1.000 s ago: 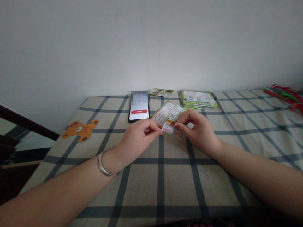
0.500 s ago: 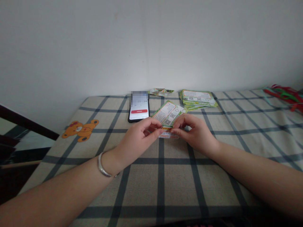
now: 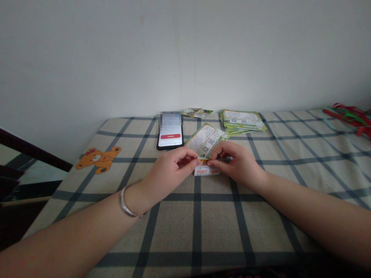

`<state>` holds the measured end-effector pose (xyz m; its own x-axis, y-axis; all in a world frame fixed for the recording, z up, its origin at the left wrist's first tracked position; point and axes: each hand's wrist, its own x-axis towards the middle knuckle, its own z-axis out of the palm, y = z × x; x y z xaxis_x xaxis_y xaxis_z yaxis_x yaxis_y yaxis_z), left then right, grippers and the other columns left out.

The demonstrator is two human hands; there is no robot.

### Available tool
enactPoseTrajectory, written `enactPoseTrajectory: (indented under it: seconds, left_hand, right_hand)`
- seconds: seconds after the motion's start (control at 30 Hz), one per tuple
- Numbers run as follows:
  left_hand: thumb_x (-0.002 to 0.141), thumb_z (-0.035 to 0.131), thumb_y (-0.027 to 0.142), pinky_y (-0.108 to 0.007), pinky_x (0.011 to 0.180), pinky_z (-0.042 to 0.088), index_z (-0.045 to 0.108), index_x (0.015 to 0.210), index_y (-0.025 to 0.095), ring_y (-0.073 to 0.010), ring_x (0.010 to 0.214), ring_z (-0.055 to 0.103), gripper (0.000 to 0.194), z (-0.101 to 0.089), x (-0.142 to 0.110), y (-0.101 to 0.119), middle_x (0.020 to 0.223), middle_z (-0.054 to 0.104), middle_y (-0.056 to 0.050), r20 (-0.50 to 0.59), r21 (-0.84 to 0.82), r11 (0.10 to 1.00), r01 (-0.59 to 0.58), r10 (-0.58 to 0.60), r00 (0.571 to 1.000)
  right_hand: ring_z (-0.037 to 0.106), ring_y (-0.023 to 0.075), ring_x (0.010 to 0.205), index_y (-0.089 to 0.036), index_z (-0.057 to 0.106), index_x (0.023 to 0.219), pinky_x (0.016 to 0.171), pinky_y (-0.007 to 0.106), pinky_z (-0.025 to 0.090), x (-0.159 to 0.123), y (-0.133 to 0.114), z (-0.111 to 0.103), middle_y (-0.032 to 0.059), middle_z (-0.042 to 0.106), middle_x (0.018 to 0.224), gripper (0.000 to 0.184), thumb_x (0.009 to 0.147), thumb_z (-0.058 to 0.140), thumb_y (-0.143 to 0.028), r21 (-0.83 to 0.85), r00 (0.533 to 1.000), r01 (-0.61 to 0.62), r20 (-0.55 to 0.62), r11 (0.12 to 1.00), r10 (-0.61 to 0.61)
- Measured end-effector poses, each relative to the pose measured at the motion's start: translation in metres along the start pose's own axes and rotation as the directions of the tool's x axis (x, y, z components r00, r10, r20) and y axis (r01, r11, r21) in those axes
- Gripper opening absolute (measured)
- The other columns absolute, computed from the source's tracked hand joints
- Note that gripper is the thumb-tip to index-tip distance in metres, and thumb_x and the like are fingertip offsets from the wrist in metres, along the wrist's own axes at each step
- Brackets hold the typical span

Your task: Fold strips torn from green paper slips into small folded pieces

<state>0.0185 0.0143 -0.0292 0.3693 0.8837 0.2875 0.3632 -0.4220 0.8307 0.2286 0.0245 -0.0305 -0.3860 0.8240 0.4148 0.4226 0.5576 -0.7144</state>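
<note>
A small printed card, white with orange and green print, is pinched between both hands above the checked cloth. My left hand, with a silver bracelet on its wrist, grips the card's left end with thumb and fingers closed. My right hand pinches the right end the same way. Just behind the hands lie two green-edged cards with QR codes, flat on the cloth.
A black phone with a lit screen lies behind the hands. A stack of green cards sits at the back, a torn wrapper near the wall. Red and green strips lie far right. A bear print marks the cloth.
Both hands have drawn closer together and slightly toward me, and the small card has tipped down so its lower part shows below the fingers.
</note>
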Motion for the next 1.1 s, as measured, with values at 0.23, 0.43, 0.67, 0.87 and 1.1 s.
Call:
enactPoseTrajectory:
  seconds: [0.23,0.43,0.67,0.87,1.1]
  left_hand:
    - [0.085,0.059,0.026,-0.023,0.060,0.052,0.063,0.086,0.018,-0.0114,0.066,0.063,0.009,0.0010,0.0007,-0.0036,0.078,0.067,0.000,-0.005,-0.038,0.998,0.041,-0.041,0.999]
    - [0.082,0.060,0.024,-0.020,0.058,0.053,0.060,0.084,0.017,-0.0098,0.064,0.061,0.007,-0.0011,0.0031,-0.0008,0.075,0.066,0.001,-0.055,-0.098,0.993,0.072,-0.077,0.996]
    - [0.080,0.062,0.025,-0.020,0.060,0.054,0.059,0.087,0.016,-0.0097,0.066,0.063,0.011,0.0008,0.0042,-0.0013,0.077,0.065,0.001,-0.053,-0.203,0.970,0.131,-0.144,0.988]
    - [0.082,0.061,0.024,-0.021,0.063,0.055,0.058,0.096,0.016,-0.0109,0.071,0.065,0.016,-0.0016,0.0042,-0.0057,0.082,0.068,0.000,-0.067,-0.221,0.970,0.098,-0.115,0.991]
    - [0.084,0.060,0.021,-0.023,0.070,0.056,0.060,0.099,0.017,-0.0124,0.079,0.068,0.015,-0.0021,0.0036,-0.0056,0.091,0.071,-0.003,-0.075,-0.213,0.975,0.061,-0.078,0.994]
  right_hand:
    - [0.055,0.0119,0.067,-0.018,0.059,0.077,0.058,0.025,0.043,-0.0011,-0.0010,-0.0010,0.0002,0.061,0.075,0.010,0.080,0.068,-0.022,-0.051,0.999,0.042,0.009,0.998,-0.042]
    - [0.057,0.0112,0.069,-0.019,0.059,0.100,0.056,0.024,0.045,-0.0023,0.0018,-0.0021,0.0031,0.065,0.094,0.021,0.081,0.066,-0.025,-0.060,0.999,-0.029,0.022,0.998,0.030]
    - [0.054,0.0094,0.061,-0.020,0.059,0.096,0.054,0.023,0.045,-0.0025,0.0083,-0.0006,0.0007,0.064,0.085,0.023,0.080,0.068,-0.033,-0.032,0.996,-0.090,-0.015,0.995,0.090]
    - [0.054,0.0096,0.060,-0.021,0.057,0.099,0.052,0.023,0.045,-0.0030,0.0051,-0.0023,0.0010,0.063,0.086,0.023,0.082,0.066,-0.034,0.037,0.993,-0.120,-0.007,0.992,0.120]
    - [0.053,0.0102,0.060,-0.021,0.057,0.095,0.054,0.024,0.045,-0.0014,0.0090,0.0022,-0.0013,0.060,0.076,0.018,0.080,0.067,-0.027,0.109,0.995,-0.083,-0.051,0.991,0.088]
